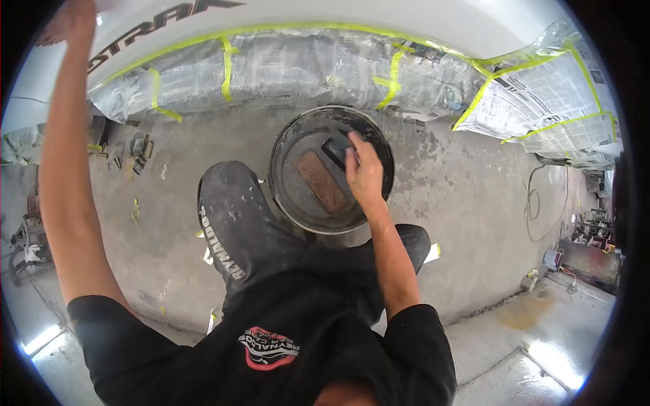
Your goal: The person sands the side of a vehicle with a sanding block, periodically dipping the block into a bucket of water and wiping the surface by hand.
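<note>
At the top left, my left hand (pixel 68 21) rests against the white painted panel (pixel 284 12), its fingers apparently laid flat, though the dark edge of the view partly hides them. My right hand (pixel 365 170) is over a round black tub (pixel 276 193) on the floor in front of my knees. Its thumb and fingers grip a dark sanding block (pixel 334 154), tilted inside the tub. Beside that block, a reddish-brown, brick-shaped block (pixel 321 183) lies in the tub. I cannot make out how much water the tub holds.
Plastic and newspaper masking (pixel 284 68), edged with yellow tape, runs along the panel's lower side. More newspaper (pixel 535 95) covers the right. Small dark pieces (pixel 140 147) lie on the left floor. A hose (pixel 531 206) and a red metal box (pixel 590 260) are at right.
</note>
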Available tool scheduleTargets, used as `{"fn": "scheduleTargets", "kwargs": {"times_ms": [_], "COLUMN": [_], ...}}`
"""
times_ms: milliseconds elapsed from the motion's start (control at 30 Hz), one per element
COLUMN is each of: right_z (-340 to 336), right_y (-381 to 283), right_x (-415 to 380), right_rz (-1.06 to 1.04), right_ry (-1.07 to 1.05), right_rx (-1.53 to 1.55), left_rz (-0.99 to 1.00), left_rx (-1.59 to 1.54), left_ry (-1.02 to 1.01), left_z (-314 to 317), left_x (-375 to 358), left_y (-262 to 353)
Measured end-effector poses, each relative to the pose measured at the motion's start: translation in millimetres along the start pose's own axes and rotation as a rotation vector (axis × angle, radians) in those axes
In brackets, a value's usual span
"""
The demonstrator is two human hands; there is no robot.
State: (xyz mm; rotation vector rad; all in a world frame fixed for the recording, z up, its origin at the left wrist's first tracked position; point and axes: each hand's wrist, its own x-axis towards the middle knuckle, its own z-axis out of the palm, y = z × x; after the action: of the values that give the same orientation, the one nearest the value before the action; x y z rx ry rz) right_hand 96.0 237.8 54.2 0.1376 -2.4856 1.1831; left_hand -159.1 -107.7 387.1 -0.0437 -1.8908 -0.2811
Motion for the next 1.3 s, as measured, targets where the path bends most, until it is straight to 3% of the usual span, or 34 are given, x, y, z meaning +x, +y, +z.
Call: {"fn": "scheduleTargets", "kwargs": {"times_ms": [33, 100, 200, 233, 300, 400, 467, 533, 600, 667, 733, 800, 867, 967, 1067, 1167, 1300], "right_z": [15, 31, 69, 72, 73, 92, 132, 169, 198, 206, 194, 193, 186, 238, 223, 221, 204], "right_y": [-2, 4, 31, 38, 40, 45, 49, 54, 56, 50, 45, 46, 51, 116, 66, 64, 65], "right_x": [-10, -2, 4, 4, 8, -5, -23, -31, -37, -38, -36, -54, -58, -107, -86, -80, -82], "right_rz": [0.026, 0.278, 0.311, 0.246, 0.194, 0.304, 0.388, 0.454, 0.59, 0.782, 0.859, 0.823, 0.707, 0.303, 0.434, 0.385, 0.39], "right_ry": [-0.105, -0.563, -0.493, -0.399, -0.234, -0.335, -0.293, -0.274, -0.295, -0.445, -0.761, -0.745, -0.884, -0.8, -0.743, -0.602, -0.895], "right_rx": [0.044, 0.094, -0.111, -0.291, -0.32, -0.274, -0.342, -0.41, -0.486, -0.465, -0.368, -0.282, -0.233, -0.347, -0.428, -0.288, -0.273], "left_rz": [-0.141, -0.372, -0.558, -0.571, -0.484, -0.527, -0.597, -0.456, -0.116, -0.576, -0.617, -0.575, -0.581, -0.598, -0.636, -0.641, -0.682], "left_rx": [0.066, 0.123, 0.095, 0.1, 0.217, 0.196, 0.163, 0.407, 0.909, 0.079, -0.135, -0.081, -0.085, -0.102, -0.131, -0.122, -0.118], "left_ry": [0.108, 0.281, 0.422, 0.467, 0.618, 0.516, 0.076, 0.194, 0.885, 0.577, 0.384, 0.397, 0.434, 0.423, 0.419, 0.425, 0.387], "left_z": [-3, -5, -1, 3, 21, 22, 1, 12, 69, 45, 12, 14, 15, 11, 3, 3, -1], "left_x": [-2, 2, 10, 13, 18, 22, 39, 45, 26, 21, 13, 12, 12, 12, 15, 17, 14], "left_y": [-25, -52, -69, -72, -91, -114, -162, -175, -165, -147, -99, -101, -100, -96, -84, -87, -82]}}
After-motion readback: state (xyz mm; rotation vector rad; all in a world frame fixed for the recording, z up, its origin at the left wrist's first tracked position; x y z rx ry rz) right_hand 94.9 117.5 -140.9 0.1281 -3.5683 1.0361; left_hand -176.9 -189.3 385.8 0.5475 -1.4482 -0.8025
